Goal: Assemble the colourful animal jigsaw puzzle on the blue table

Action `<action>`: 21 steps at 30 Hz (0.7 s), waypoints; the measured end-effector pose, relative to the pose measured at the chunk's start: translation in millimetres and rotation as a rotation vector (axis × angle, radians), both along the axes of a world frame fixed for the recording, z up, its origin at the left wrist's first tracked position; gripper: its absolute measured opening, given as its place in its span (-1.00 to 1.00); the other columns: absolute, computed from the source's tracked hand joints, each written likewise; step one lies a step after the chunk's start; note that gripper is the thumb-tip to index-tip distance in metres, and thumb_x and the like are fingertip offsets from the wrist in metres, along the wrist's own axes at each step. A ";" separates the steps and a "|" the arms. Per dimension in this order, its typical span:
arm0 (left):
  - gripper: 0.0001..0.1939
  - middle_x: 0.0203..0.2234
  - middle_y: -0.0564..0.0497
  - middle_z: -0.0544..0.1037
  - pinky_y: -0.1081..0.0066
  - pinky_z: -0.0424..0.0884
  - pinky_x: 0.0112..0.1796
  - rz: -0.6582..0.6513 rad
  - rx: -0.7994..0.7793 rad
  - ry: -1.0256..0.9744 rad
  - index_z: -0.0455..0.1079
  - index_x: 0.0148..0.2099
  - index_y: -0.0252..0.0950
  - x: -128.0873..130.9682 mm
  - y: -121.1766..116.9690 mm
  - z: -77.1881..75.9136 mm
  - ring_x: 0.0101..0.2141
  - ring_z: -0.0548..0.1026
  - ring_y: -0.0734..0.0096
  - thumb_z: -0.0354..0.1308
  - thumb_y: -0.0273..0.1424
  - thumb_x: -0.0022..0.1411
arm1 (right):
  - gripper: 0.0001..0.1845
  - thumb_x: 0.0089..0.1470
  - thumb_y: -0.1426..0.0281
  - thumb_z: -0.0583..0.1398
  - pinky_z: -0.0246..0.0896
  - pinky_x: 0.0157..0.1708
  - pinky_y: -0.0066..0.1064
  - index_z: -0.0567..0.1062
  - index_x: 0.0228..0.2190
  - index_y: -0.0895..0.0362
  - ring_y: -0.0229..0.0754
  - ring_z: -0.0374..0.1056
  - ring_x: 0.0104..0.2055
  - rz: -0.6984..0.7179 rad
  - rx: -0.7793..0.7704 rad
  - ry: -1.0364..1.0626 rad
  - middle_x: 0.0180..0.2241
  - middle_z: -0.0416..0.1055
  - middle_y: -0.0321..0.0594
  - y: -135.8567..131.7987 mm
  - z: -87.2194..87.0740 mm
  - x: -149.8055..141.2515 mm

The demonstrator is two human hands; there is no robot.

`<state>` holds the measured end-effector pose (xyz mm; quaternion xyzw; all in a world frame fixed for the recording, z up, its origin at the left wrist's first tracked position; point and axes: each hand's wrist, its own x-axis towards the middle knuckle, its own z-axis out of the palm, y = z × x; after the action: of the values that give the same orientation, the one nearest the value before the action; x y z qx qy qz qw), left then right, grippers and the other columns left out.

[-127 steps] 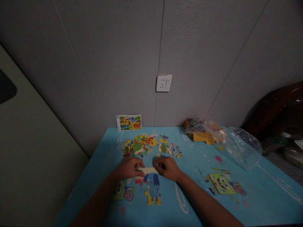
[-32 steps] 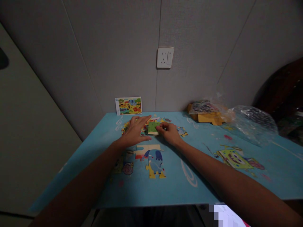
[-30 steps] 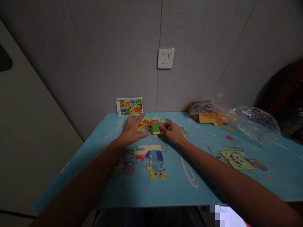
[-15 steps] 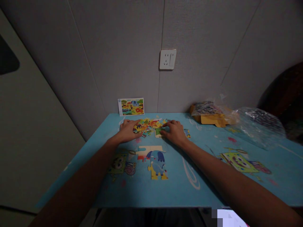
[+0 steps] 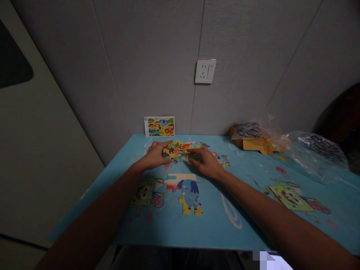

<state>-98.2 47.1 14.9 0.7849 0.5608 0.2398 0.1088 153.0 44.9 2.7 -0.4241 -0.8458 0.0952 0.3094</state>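
Observation:
A heap of loose jigsaw pieces (image 5: 180, 147) lies near the back of the table. Against its left side rests my left hand (image 5: 155, 154), index finger and thumb spread apart around the pile's edge. My right hand (image 5: 207, 162) is at the heap's right side, its thumb and fingers closed around a green jigsaw piece (image 5: 193, 158), partly hidden by the fingers. Closer to me, a blue elephant jigsaw section (image 5: 190, 197) lies flat, touching a cream-and-red section (image 5: 181, 177) above it. More blue and yellow pieces (image 5: 224, 160) lie just beyond my right hand.
A picture card (image 5: 159, 126) with animals leans upright on the wall. At the back right are an orange-yellow package (image 5: 253, 142) and crumpled clear plastic (image 5: 312, 153). The blue cartoon-printed table covering (image 5: 213, 228) reaches to the front edge. A socket (image 5: 205, 71) is on the wall.
The view has shifted slightly, so everything sits a little farther right. My right hand's fingers have moved over the green piece, covering more of it. My left hand stays beside the heap.

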 end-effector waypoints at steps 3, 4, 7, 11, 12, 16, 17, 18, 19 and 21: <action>-0.12 0.07 -0.11 0.39 0.09 0.23 0.11 -0.105 0.052 -0.017 0.10 0.35 -0.13 11.2 -6.1 -1.1 0.10 0.25 0.03 0.35 -0.29 0.01 | -0.48 0.11 0.29 0.18 0.20 0.00 -0.10 0.41 0.11 0.12 -0.01 0.34 -0.03 0.192 -0.036 0.019 -0.04 0.49 -0.08 -7.9 1.2 -3.7; -0.13 0.08 -0.10 0.38 0.09 0.23 0.11 -0.143 0.075 -0.027 0.10 0.35 -0.12 15.0 -8.2 -1.4 0.09 0.24 0.05 0.34 -0.31 0.02 | -0.46 0.12 0.27 0.18 0.20 0.01 -0.09 0.39 0.13 0.13 -0.01 0.34 -0.02 0.224 -0.056 0.032 -0.02 0.48 -0.07 -10.0 1.2 -4.9; -0.17 0.08 -0.09 0.36 0.11 0.23 0.11 -0.252 0.143 -0.051 0.11 0.34 -0.11 23.5 -12.9 -1.2 0.08 0.23 0.09 0.33 -0.34 0.05 | -0.48 0.13 0.23 0.17 0.19 0.05 -0.08 0.42 0.11 0.13 -0.01 0.35 0.01 0.260 -0.140 0.109 0.01 0.46 -0.08 -12.1 0.2 -6.7; -0.16 0.09 -0.08 0.34 0.09 0.20 0.13 -0.308 0.258 -0.051 0.07 0.35 -0.12 24.8 -13.9 0.8 0.08 0.21 0.10 0.33 -0.32 0.08 | -0.57 0.16 0.22 0.16 0.17 0.09 -0.07 0.50 0.02 0.09 -0.03 0.37 0.03 0.273 -0.164 0.254 -0.01 0.49 -0.10 -6.4 -1.2 -3.1; -0.14 0.10 -0.07 0.34 0.08 0.18 0.14 -0.304 0.290 -0.055 0.05 0.36 -0.12 23.8 -13.4 1.3 0.08 0.20 0.10 0.33 -0.32 0.08 | -0.58 0.15 0.23 0.16 0.16 0.11 -0.06 0.51 0.01 0.09 -0.02 0.37 0.04 0.273 -0.145 0.291 -0.01 0.49 -0.09 -4.5 -1.4 -1.7; -0.17 0.03 -0.06 0.41 0.10 0.19 0.12 -0.248 0.319 -0.099 0.07 0.35 -0.12 20.0 -10.8 1.1 0.06 0.23 0.13 0.33 -0.37 0.09 | -0.62 0.12 0.26 0.19 0.15 0.13 -0.02 0.54 -0.03 0.06 -0.01 0.37 0.05 0.254 -0.096 0.383 -0.02 0.50 -0.09 -0.1 -2.0 1.5; -0.24 0.00 -0.06 0.43 0.10 0.21 0.11 -0.232 0.308 -0.100 0.13 0.32 -0.12 20.0 -10.0 0.3 0.05 0.24 0.14 0.32 -0.38 0.11 | -0.62 0.12 0.26 0.20 0.16 0.12 -0.02 0.55 -0.03 0.05 -0.01 0.38 0.05 0.256 -0.102 0.387 -0.03 0.51 -0.10 -0.1 -2.2 1.6; -0.32 -0.03 -0.07 0.44 0.10 0.21 0.10 -0.215 0.299 -0.096 0.20 0.28 -0.13 20.4 -9.3 -0.6 0.05 0.25 0.14 0.30 -0.38 0.14 | -0.63 0.12 0.27 0.19 0.17 0.12 -0.02 0.55 -0.04 0.05 -0.01 0.38 0.04 0.262 -0.112 0.385 -0.03 0.51 -0.10 -0.5 -2.4 1.4; -0.40 -0.04 -0.08 0.45 0.10 0.22 0.09 -0.202 0.293 -0.087 0.27 0.25 -0.14 21.2 -8.7 -1.6 0.05 0.26 0.14 0.28 -0.39 0.16 | -0.64 0.12 0.28 0.19 0.18 0.11 -0.04 0.56 -0.05 0.05 -0.02 0.39 0.03 0.275 -0.124 0.373 -0.04 0.52 -0.11 -1.1 -2.5 0.9; -0.51 -0.08 -0.08 0.46 0.10 0.22 0.09 -0.188 0.280 -0.064 0.36 0.18 -0.16 23.6 -7.9 -2.8 0.04 0.28 0.15 0.23 -0.42 0.19 | -0.67 0.12 0.31 0.18 0.22 0.08 -0.10 0.57 -0.07 0.02 -0.06 0.40 0.01 0.315 -0.144 0.323 -0.07 0.53 -0.16 -2.8 -2.6 -0.5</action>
<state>-74.6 39.3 12.0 0.8335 0.4422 0.3290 0.0381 152.5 42.1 0.1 -0.2871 -0.8320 0.2692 0.3910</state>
